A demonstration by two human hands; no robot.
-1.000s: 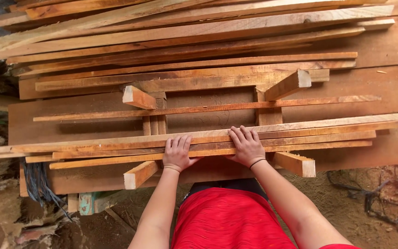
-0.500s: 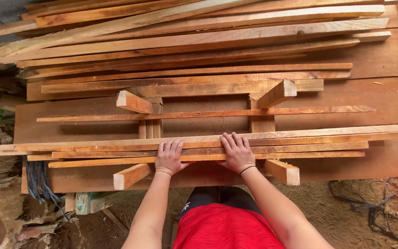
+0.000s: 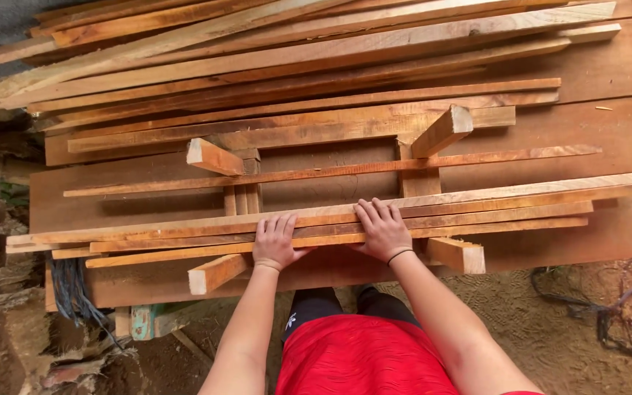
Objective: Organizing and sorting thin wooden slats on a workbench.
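A bundle of long thin wooden strips (image 3: 477,208) lies crosswise near the front edge of the table (image 3: 623,139), resting on two short wooden blocks, one on the left (image 3: 216,272) and one on the right (image 3: 457,254), that stick out toward the person. The strips are pale orange-brown, rough-sawn and uneven in length, with their ends staggered at both sides. The left hand (image 3: 276,241) and the right hand (image 3: 383,229) lie flat on top of the bundle near its middle, palms down and fingers spread wide, gripping nothing. Because the strips are loose and only pressed from above, a push that is off-centre could likely make them slide apart or fan out, and the nearest one looks close enough to the front edge to slip off onto the dirt floor (image 3: 550,336). The rough edges could probably leave splinters in bare palms. One more strip (image 3: 330,172) lies alone just behind the bundle, and farther back a large pile of planks (image 3: 294,58) is stacked at a slight angle across the table.
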